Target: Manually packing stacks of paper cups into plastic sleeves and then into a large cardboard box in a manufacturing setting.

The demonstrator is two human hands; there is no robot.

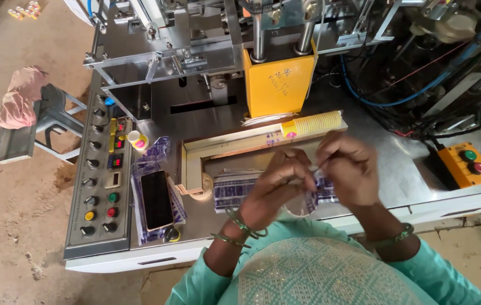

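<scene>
Both hands meet over the middle of the steel machine table [387, 164], fingers pinched together on a thin printed paper blank [315, 179] with a blue and white pattern; the left hand [277, 186] grips it from the near side and the right hand [346, 169] from the far side, and the fingertips look closed on its edge, though the exact hold is partly hidden by the knuckles. The blank sits just above a flat stack of like blanks [235, 189] lying in the wooden-framed tray [192, 164]. It looks very light, limp and easily creased, so I judge it needs a gentle pinch at the edge or a corner, with one sheet teased off from the rest; the glossy print suggests sheets may cling or slide on each other. How many blanks are in the stack cannot be counted. Behind the hands lies one sleeve of nested yellow paper cups [313, 124] on its side, touching the foot of the yellow press block [279, 85]. To the left are one smartphone [157, 199] lying on another blue printed pile [139, 169], and one small cup [137, 139] standing by the control panel [98, 186]. On the right sits one orange switch box [466, 164] with two buttons, one green and one red. Each wrist wears green bangles [240, 226].
</scene>
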